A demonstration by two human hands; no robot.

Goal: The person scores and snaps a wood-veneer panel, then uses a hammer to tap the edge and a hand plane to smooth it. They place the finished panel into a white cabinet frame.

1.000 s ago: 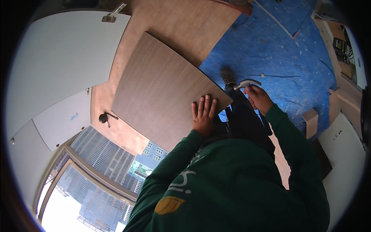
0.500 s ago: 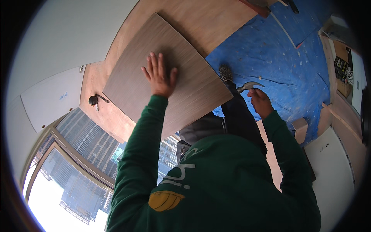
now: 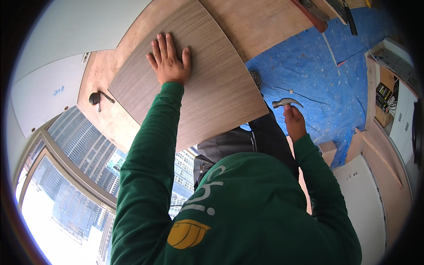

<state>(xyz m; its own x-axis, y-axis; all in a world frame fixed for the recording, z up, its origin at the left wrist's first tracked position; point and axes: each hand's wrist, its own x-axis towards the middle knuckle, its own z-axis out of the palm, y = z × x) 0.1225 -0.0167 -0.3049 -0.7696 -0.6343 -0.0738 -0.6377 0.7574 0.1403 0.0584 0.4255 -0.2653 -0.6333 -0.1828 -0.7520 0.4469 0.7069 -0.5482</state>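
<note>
My left hand [image 3: 171, 65] lies flat with fingers spread on a brown wood-grain panel [image 3: 216, 88]. The panel rests on a light plywood surface [image 3: 260, 22] and reaches out over my lap. To the right of the panel, my right hand [image 3: 294, 121] is wrapped round the handle of a claw hammer [image 3: 287, 102], close below its head. The metal head is raised clear of the panel, above the blue sheet; most of the handle is hidden by my hand.
A black tape measure [image 3: 94, 99] sits on the plywood left of the panel. Blue sheeting [image 3: 309, 79] covers the floor at right. White boards [image 3: 53, 88] stand at left, beside a window [image 3: 66, 185]. Several tools, including a red-handled one [image 3: 311, 15], lie at the far right. An open box [image 3: 384, 95] stands beyond.
The whole view has shifted, bringing more tools into sight at the far right. My left hand stays flat on the panel, and the hammer remains in my right hand, its head turned slightly.
</note>
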